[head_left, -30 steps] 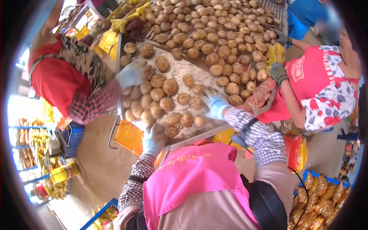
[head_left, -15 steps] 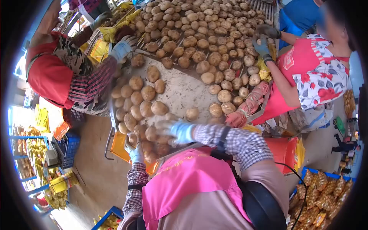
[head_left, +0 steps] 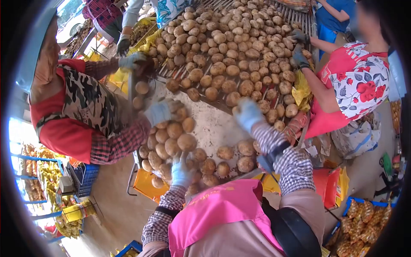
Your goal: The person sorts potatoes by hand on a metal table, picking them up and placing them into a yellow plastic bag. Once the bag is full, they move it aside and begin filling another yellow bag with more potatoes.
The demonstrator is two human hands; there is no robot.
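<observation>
My left hand (head_left: 182, 172), in a light blue glove, lies with fingers stretched out against potatoes (head_left: 172, 145) heaped at the left of a pale metal tray (head_left: 212, 113). My right hand (head_left: 249, 115), gloved alike and smeared by motion, is over the tray's far edge, beside potatoes (head_left: 246, 88) on the rollers. Whether it holds one cannot be made out. Between my arms, several loose potatoes (head_left: 225, 153) rest near the tray's front edge.
At left, a co-worker's gloved hand (head_left: 159, 113) reaches over the heap. Another person's gloved hands (head_left: 299, 55) touch potatoes at right. An orange crate (head_left: 150, 185) hangs below the tray's left front. Filled bags (head_left: 359, 227) lie in a blue-rimmed bin at lower right.
My right hand has swung from the tray's front to its far edge. My left hand has shifted right. The left co-worker now reaches over the heap; more potatoes lie along the front.
</observation>
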